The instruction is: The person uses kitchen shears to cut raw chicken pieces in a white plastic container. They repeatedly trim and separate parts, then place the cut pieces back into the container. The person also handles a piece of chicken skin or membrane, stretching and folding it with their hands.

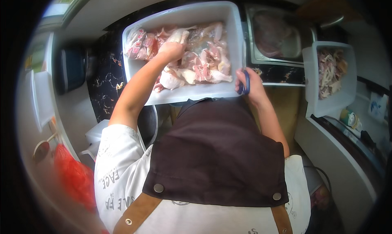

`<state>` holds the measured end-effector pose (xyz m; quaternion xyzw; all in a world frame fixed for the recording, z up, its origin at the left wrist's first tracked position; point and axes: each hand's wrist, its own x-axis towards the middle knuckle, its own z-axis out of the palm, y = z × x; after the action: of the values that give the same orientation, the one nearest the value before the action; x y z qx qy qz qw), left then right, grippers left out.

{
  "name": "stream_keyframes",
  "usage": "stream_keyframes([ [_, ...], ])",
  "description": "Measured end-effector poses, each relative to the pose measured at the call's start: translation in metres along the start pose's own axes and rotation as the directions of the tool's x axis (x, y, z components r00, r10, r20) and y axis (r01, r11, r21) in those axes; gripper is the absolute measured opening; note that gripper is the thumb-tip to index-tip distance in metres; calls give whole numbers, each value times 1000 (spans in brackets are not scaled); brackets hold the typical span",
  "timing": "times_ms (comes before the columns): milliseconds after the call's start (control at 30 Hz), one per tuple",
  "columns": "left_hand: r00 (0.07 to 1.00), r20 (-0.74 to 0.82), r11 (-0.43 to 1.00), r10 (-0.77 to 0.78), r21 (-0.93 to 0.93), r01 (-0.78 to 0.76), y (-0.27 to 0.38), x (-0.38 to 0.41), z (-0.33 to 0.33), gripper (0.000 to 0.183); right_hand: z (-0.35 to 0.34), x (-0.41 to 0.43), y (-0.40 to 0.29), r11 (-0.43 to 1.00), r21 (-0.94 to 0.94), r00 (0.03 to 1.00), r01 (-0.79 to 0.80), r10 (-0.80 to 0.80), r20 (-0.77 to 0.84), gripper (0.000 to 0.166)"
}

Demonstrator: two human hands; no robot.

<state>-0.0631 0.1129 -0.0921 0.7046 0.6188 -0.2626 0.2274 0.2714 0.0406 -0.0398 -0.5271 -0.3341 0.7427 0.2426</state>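
Note:
A large white plastic bin in front of me holds raw chicken pieces, with some cloudy liquid among them. My left hand reaches into the bin and is curled around a raw chicken piece; its fingertips are hidden. Beside the bin's right wall, my right hand grips scissors by their blue handles. The blades point away from me along the wall. A clear plastic bag with red printing lies at the bin's left end, with meat in it.
A steel sink with blurred reddish contents is set in the black marbled counter beyond my right hand. Farther right stands a smaller white bin of chicken scraps. A red plastic bag hangs low at left.

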Motion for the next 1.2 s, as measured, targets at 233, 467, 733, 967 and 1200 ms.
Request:
stream_keyframes([
  [233,852,-76,-4,-518,-996,-91,-25,-5,9,29,22,11,-18,986,-164,995,34,-18,100,36],
  [467,936,221,-858,-273,-496,-133,20,-30,32,17,97,44,-12,624,-599,865,501,-380,328,63],
  [733,964,152,-904,-217,-405,-139,44,-67,54,42,124,56,31,525,-583,764,620,-573,296,55],
  [967,966,156,-903,-204,-410,-125,67,-68,56,42,109,84,39,695,-518,851,498,-508,137,57],
  [1200,957,-96,-668,-274,-697,-262,90,-81,44,37,80,99,22,993,40,993,109,-111,39,46],
])
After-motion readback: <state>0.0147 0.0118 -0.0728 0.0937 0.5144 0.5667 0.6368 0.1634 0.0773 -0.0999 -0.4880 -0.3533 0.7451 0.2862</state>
